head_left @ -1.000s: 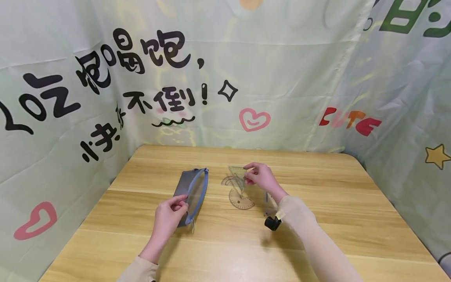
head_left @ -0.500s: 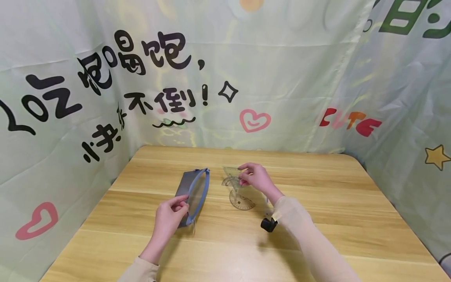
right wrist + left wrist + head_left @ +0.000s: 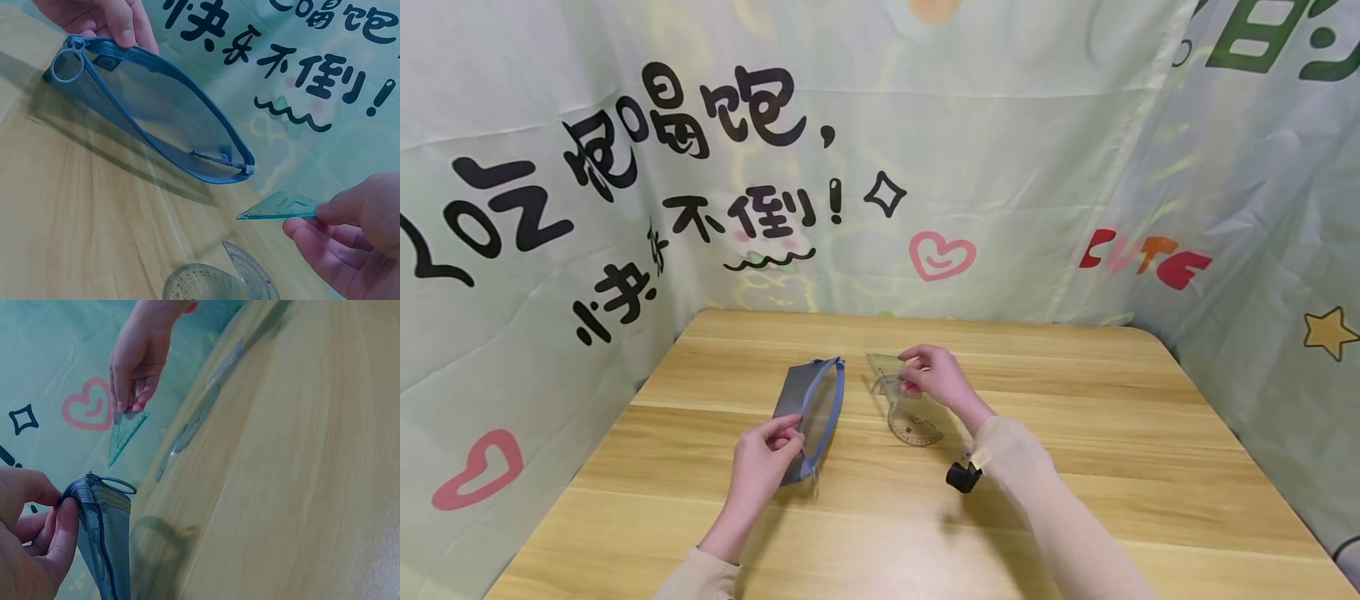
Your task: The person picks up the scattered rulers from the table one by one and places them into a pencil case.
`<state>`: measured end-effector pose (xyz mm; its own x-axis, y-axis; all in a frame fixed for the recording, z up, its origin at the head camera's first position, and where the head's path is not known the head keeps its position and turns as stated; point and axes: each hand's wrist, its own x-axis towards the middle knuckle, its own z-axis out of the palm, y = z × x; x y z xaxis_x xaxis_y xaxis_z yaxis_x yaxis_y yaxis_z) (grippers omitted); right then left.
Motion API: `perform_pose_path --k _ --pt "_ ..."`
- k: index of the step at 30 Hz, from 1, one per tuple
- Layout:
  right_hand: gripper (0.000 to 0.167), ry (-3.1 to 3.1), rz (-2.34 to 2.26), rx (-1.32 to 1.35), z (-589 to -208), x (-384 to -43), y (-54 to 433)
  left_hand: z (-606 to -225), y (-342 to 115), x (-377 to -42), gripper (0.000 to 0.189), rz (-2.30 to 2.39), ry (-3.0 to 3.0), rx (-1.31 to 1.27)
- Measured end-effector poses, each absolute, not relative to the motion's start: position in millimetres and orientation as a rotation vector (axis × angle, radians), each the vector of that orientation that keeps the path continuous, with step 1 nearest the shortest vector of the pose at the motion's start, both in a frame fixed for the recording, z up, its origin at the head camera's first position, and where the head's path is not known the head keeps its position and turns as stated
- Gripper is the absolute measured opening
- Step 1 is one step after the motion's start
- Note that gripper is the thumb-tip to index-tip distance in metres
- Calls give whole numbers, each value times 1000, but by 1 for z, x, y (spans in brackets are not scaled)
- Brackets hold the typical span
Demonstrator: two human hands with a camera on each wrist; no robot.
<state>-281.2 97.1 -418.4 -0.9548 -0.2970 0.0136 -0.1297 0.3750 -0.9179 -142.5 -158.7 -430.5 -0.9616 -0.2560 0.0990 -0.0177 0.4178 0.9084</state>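
Our right hand (image 3: 942,379) pinches set square (image 3: 267,207), right of pouch (image 3: 792,390); our left hand (image 3: 764,457) pinches pouch edge, mouth gaping rightward, long axis near-to-far.

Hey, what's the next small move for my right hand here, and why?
Probably ease the green set square leftward into the open pouch: your right hand pinches it just outside the gaping mouth, while your left hand holds the pouch's edge.
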Motion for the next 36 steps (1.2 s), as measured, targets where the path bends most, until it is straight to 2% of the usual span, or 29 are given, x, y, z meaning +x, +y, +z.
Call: perform_pose_path --k 27,36 --pt "34 2261 -1761 -292 -416 -270 74 -427 -166 -146 30 -1644 -2458 301" --pt "38 2207 -1782 -272 -419 -270 67 -421 -175 -152 30 -1670 -2499 228"
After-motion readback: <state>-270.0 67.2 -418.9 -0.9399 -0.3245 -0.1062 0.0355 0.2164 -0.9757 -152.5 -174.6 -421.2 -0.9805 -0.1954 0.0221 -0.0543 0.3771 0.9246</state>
